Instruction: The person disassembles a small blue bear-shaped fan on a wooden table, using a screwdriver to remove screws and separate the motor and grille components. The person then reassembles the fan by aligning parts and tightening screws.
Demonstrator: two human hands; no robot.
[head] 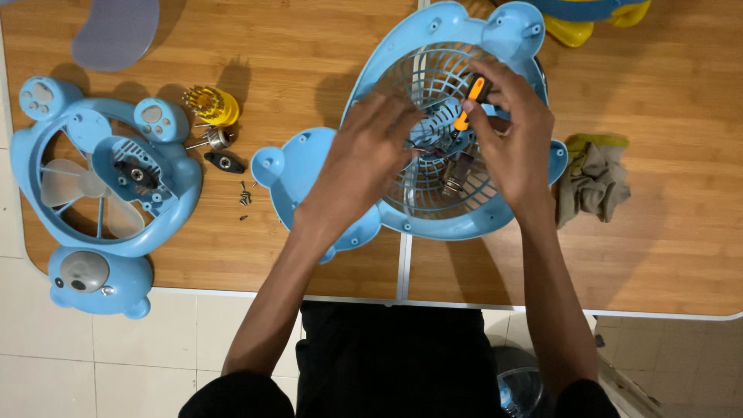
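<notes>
Blue bear-shaped fan housing [464,31] lay face-down at the middle of the wooden desk [309,46], its round grille [433,77] turned up. Over that grille, right hand [511,139] was closed in a pinch round a small orange-handled screwdriver [469,101], tip angled down toward the hub at the grille's centre. Left hand [364,159] rested flat on the grille's left side, fingers loosely spread and curled toward the hub, pressing the housing down; whether it pinched anything underneath could not be told. Small metal part [455,174] sat just below the hub, inside the grille.

Left of the housing, well apart, lay a second blue fan frame [58,155] with pale blades [70,186] and a bear-head base [101,282] at the desk's edge. Between the two: yellow bit holder [210,104], a loose metal shaft piece [215,139], a black oval bracket [224,162], and a few tiny screws [245,197]. Right of the housing, touching its edge, a crumpled olive rag [594,182].

Judged from this: screwdriver best kept upright and square in the screw head, pushed firmly before turning, to avoid stripping. Left hand best kept pressing so the housing did not spin or rock. Any freed screw better put with the others beside the bracket, away from the desk's seam.
</notes>
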